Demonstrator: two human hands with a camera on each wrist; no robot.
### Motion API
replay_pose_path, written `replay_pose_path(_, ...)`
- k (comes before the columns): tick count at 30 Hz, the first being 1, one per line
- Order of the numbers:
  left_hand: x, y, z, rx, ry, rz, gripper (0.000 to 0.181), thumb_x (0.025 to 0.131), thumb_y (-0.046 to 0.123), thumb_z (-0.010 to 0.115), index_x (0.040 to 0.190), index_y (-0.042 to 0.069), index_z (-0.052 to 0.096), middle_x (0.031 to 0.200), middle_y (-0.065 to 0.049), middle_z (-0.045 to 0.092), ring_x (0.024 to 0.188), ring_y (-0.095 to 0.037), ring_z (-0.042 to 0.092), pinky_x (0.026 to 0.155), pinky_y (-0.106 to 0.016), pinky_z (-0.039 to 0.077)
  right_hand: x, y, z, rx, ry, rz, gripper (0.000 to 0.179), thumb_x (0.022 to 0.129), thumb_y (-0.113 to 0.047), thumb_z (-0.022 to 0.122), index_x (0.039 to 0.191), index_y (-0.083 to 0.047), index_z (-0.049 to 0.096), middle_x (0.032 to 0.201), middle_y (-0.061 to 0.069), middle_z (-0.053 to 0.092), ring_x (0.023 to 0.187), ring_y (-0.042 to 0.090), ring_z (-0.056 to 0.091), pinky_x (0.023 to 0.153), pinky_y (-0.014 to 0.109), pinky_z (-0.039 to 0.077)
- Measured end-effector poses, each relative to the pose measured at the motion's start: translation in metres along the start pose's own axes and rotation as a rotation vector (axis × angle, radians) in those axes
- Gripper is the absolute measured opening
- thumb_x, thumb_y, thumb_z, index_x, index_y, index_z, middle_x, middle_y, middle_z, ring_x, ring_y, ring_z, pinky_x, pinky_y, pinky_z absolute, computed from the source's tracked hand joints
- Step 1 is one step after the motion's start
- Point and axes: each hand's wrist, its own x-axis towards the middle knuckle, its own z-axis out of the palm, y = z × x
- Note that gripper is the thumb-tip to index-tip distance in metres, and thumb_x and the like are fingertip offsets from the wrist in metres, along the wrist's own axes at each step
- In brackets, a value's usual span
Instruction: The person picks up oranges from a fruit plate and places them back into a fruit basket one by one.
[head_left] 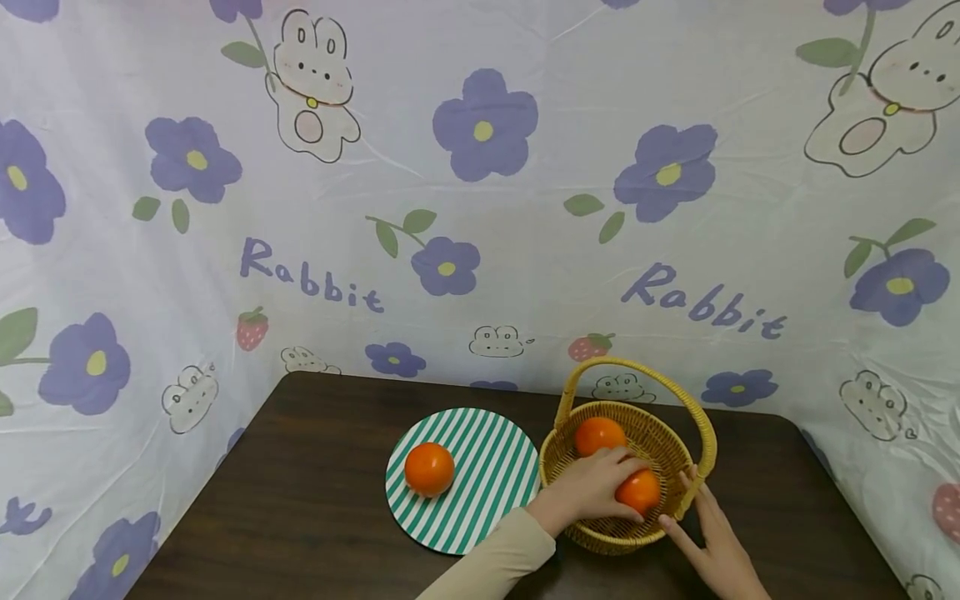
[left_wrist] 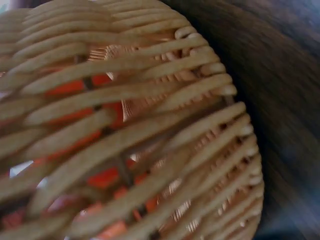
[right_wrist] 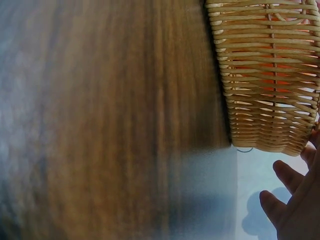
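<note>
My left hand (head_left: 592,487) reaches over the near rim into a wicker basket (head_left: 551,454). Its fingers and thumb curl round a glossy orange fruit (head_left: 639,492) inside. Another such fruit (head_left: 600,436) lies behind it, toward the back of the basket. My right hand (head_left: 712,542) is at the basket's right side, fingers spread and fairly straight, fingertips right at the rim near the foot of the handle (head_left: 707,433). The left wrist view shows the woven wall (left_wrist: 150,110) close up, with orange showing through the gaps. Spread fingers (right_wrist: 287,175) stand beside the basket in the right wrist view.
Left of the basket lies a round green-and-white striped mat (head_left: 480,500) with one orange fruit (head_left: 430,469) on it. All stand on a dark wooden table (head_left: 315,500). A patterned cloth (head_left: 525,250) hangs behind and at both sides. The tall handle arches over the basket.
</note>
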Motion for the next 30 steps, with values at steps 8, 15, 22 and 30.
replay_pose_path(8,0.009,0.003,0.003,-0.007,-0.027,-0.018,0.075,0.067,0.064,0.055,0.132,0.035,0.031,0.131,0.012,0.034,0.112,-0.008,0.042,0.081,-0.022,0.045,0.001,-0.002,-0.002,-0.012,-0.008,0.010,0.071,0.088,-0.041,0.048,0.142,-0.017,0.008,0.147,0.007,-0.004,0.126,0.045,0.013,0.082,0.066,0.023)
replay_pose_path(15,0.014,0.007,0.003,0.008,-0.025,-0.026,0.074,0.068,0.063,0.056,0.132,0.036,0.031,0.132,0.011,0.035,0.114,-0.008,0.041,0.081,-0.022,0.045,-0.001,-0.004,-0.003,-0.001,-0.008,0.011,0.070,0.088,-0.040,0.047,0.142,-0.016,0.009,0.147,0.009,-0.002,0.126,0.044,0.013,0.082,0.066,0.023)
replay_pose_path(22,0.017,0.007,0.005,0.004,-0.058,-0.052,0.074,0.068,0.063,0.055,0.133,0.038,0.029,0.134,0.012,0.033,0.118,-0.009,0.037,0.081,-0.023,0.045,0.000,-0.004,-0.004,-0.005,-0.023,0.028,0.070,0.088,-0.041,0.047,0.142,-0.017,0.008,0.146,0.013,-0.002,0.126,0.046,0.013,0.083,0.067,0.022)
replay_pose_path(30,0.020,0.008,0.004,-0.005,-0.046,-0.066,0.071,0.070,0.061,0.054,0.133,0.040,0.028,0.137,0.010,0.030,0.121,-0.010,0.035,0.081,-0.027,0.046,0.002,-0.001,-0.003,0.004,-0.032,0.034,0.071,0.089,-0.041,0.045,0.142,-0.016,0.006,0.146,0.014,0.000,0.126,0.046,0.013,0.083,0.067,0.022)
